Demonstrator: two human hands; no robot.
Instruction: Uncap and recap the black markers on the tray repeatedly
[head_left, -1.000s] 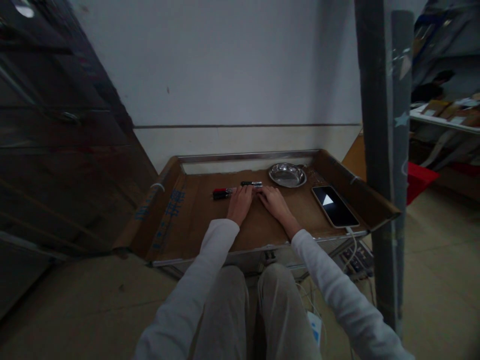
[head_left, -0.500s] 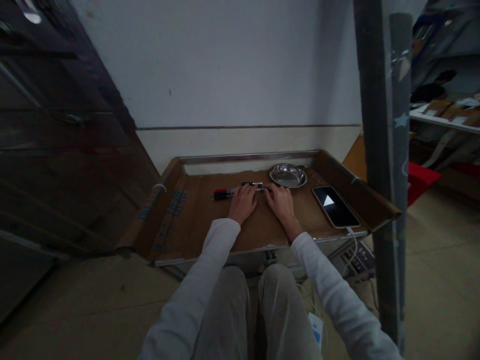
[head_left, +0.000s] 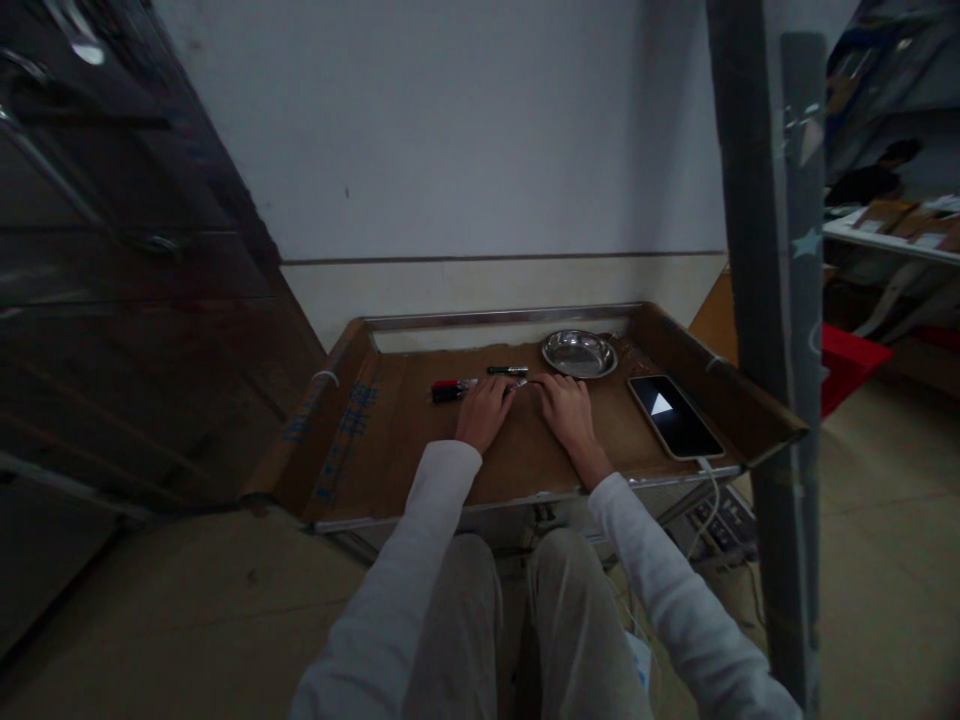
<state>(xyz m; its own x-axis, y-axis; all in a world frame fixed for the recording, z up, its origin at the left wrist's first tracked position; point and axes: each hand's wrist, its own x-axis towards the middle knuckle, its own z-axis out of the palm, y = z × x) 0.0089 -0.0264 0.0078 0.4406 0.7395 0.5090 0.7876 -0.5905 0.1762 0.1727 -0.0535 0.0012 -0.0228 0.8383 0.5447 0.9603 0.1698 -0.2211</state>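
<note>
Red-and-black tool lies on the cardboard-lined tray, at 10 o'clock from the left hand. Left hand palm down, fingers curled at the tool's near end; grip cannot be told. Small dark pen-like piece at 12 o'clock. Right hand flat, fingers spread loosely. Steel dish at 1 o'clock, phone at 3 o'clock.
</note>
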